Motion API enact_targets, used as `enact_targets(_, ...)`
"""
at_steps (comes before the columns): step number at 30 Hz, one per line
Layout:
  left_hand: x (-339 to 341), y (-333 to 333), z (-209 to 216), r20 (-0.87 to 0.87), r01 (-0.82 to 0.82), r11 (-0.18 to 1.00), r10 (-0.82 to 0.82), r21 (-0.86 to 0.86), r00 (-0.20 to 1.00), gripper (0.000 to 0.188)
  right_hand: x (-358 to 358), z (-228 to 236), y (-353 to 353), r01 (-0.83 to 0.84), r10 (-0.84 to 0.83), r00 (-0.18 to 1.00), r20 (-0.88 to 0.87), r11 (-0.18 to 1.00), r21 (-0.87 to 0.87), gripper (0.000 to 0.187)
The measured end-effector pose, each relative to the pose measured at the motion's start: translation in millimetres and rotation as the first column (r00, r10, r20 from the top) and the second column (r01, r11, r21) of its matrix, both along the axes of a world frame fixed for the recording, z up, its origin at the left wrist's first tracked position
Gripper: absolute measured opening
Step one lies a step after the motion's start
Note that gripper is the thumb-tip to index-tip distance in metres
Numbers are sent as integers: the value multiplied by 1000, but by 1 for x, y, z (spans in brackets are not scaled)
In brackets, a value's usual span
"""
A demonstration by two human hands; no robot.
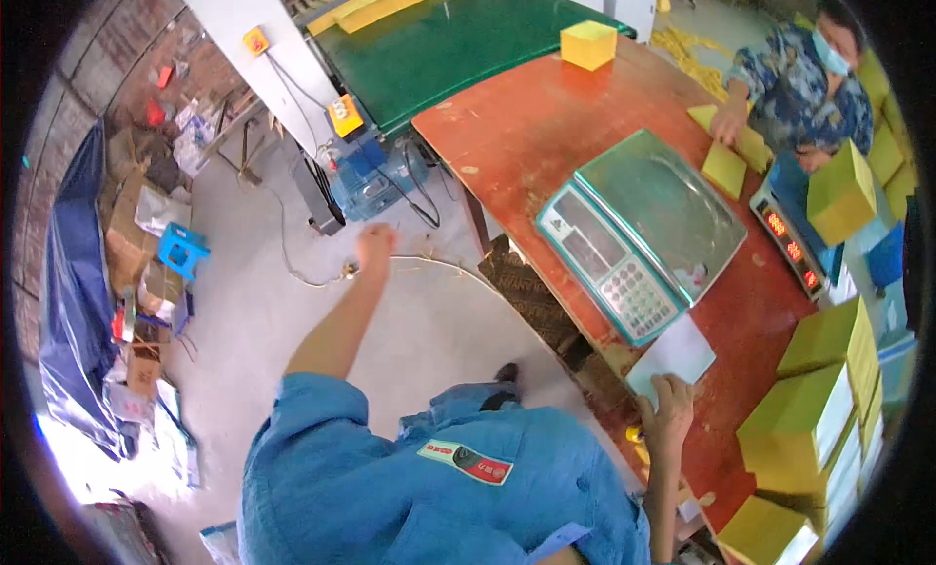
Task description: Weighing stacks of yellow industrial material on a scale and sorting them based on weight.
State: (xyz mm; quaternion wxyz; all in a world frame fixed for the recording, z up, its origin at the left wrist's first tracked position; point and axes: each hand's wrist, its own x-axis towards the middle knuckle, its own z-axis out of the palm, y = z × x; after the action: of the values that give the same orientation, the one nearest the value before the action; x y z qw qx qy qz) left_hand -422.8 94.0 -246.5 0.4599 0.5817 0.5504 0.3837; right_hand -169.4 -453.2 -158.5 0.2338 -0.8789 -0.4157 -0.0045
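Observation:
My right hand (668, 406) is at the near edge of the red-brown table, its fingers closed on the corner of a pale blue-white sheet of paper (685, 349). That sheet lies beside the keypad end of a digital scale (609, 263) with a green frame and a clear-covered weighing plate (663, 209). Away from the table, my left hand (375, 245) is raised over the floor near a blue motor. Motion blurs its fingers, and no object shows in it.
Across the table (517, 126), a masked co-worker (804, 87) touches yellow paper pads (736, 146). A second scale (788, 238) with red digits stands there. Yellow blocks (799, 428) pile up at the right. A green conveyor belt (439, 48) adjoins the table; cables cross the floor (429, 341).

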Motion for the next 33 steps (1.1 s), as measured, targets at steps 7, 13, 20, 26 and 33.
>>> enact_targets(7, -13, 86, 65, 212, -124, 975, 83, 187, 974, 17, -16, 7, 19, 42, -44, 999, -13, 991, -130, 26)
enact_targets(13, -3, 169, 54, 122, -32, 945, -9, 325, 993, 17, -68, -14, 186, -102, 96, 915, -392, 995, 5, 24)
enact_targets(20, -6, 272, 115, -439, 307, 756, -28, 579, 898, 40, -135, 11, 462, -337, 485, 723, -491, 869, 363, 23)
enact_targets(26, 7, 324, 94, -646, 486, 666, -9, 565, 763, 36, -135, 29, 569, -555, 640, 672, -373, 768, 320, 27)
enact_targets(33, 8, 329, 88, -695, 518, 757, -119, 399, 709, 34, -149, 26, 674, -542, 671, 590, -450, 742, 395, 53)
